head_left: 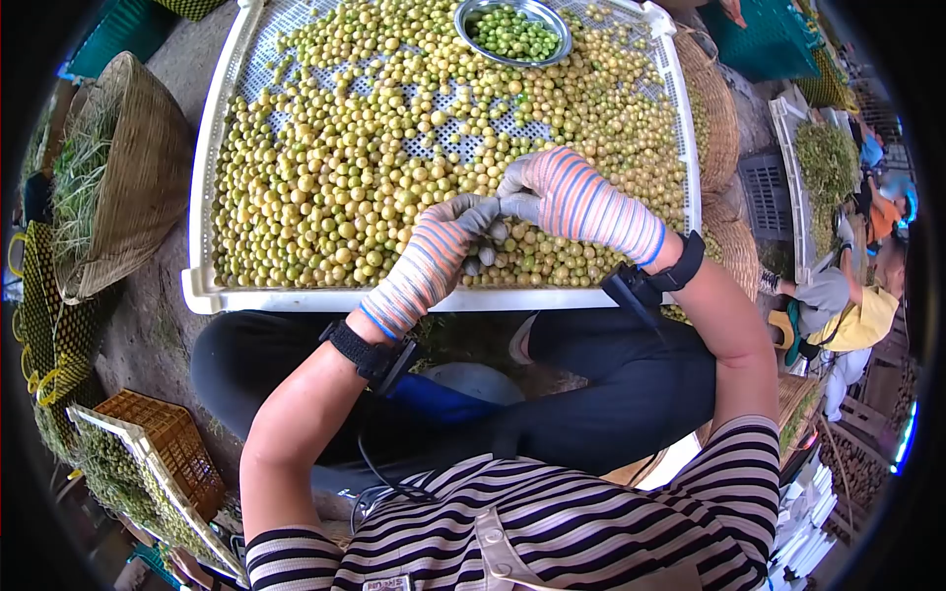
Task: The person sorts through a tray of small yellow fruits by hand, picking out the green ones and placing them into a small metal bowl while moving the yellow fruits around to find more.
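Small round yellow-green fruits [325, 197] cover a white perforated tray [424, 298] in front of me. Both of my hands wear striped knit gloves with grey fingers, and they meet above the tray's near half. My left hand [434, 244] is closed, its thumb and fingertips pinched together. From the right, my right hand [576, 202] comes in closed too, its fingertips touching or almost touching the left ones. Whatever lies between the fingers is too small or hidden to make out. At the tray's far side, a metal bowl [512, 57] holds greener fruits.
A tall woven basket [138, 177] with grassy stems stands left of the tray. Other woven baskets [705, 108] sit close against its right edge. An orange crate [177, 448] is at lower left. People work at the right, one in a yellow top [867, 320], beside another tray [796, 187].
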The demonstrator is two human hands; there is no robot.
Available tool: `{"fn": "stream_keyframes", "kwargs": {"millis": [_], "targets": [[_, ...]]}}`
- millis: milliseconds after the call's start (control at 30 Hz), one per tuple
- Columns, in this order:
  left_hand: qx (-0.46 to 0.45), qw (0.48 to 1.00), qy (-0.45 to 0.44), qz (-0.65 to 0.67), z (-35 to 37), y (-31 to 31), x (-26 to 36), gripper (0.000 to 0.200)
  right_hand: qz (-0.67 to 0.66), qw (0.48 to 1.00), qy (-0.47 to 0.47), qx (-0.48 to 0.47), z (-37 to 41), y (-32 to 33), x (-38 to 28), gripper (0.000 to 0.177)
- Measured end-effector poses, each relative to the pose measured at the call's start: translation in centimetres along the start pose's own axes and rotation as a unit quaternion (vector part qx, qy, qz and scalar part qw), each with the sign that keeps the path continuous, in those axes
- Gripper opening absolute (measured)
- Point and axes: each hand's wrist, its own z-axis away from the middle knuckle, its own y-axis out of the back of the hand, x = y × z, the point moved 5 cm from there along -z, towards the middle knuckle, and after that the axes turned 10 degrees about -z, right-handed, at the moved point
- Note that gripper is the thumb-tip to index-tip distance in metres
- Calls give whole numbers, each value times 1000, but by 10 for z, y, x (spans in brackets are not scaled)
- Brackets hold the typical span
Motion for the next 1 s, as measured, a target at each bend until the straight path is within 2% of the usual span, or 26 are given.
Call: {"fn": "stream_keyframes", "kwargs": {"millis": [100, 133, 167, 233, 300, 367, 433, 633, 700, 767, 833, 1000], "targets": [[10, 1000, -2, 14, 2, 5, 3, 25, -26, 999, 23, 15, -7, -1, 1, 12], [-3, 999, -2, 34, 3, 4, 7, 26, -102, 994, 6, 28, -10, -3, 11, 12], [-17, 998, -2, 54, 5, 3, 10, 27, -77, 995, 22, 52, -15, 2, 21, 6], [-13, 999, -5, 48, 6, 2, 12, 28, 99, 981, -2, 167, -32, 15, 59, 9], [-54, 997, -4, 49, 5, -1, 12, 30, 173, 960, 20, 219, -47, 28, 79, 15], [-76, 997, 4, 31, 7, -2, 13, 27, 201, 957, -8, 210, -55, 33, 89, 20], [-123, 991, 7, 59, 8, -6, 14, 28, 227, 954, -135, 143, -58, 39, 98, 23], [-95, 995, 10, 40, 6, -4, 10, 35, 248, 954, -32, 166, -59, 37, 87, 24], [-95, 994, 4, 52, 4, -3, 8, 35, 314, 939, -109, 87, -72, 30, 94, 25], [-84, 995, 10, 52, 6, -3, 10, 34, 296, 943, -122, 92, -74, 36, 92, 25], [-74, 996, 13, 51, 8, -3, 12, 33, 281, 937, -205, -27, -72, 38, 95, 24], [-36, 995, 30, 91, 7, 6, 11, 29, 306, 924, -222, -56, -61, 36, 90, 17]]}}
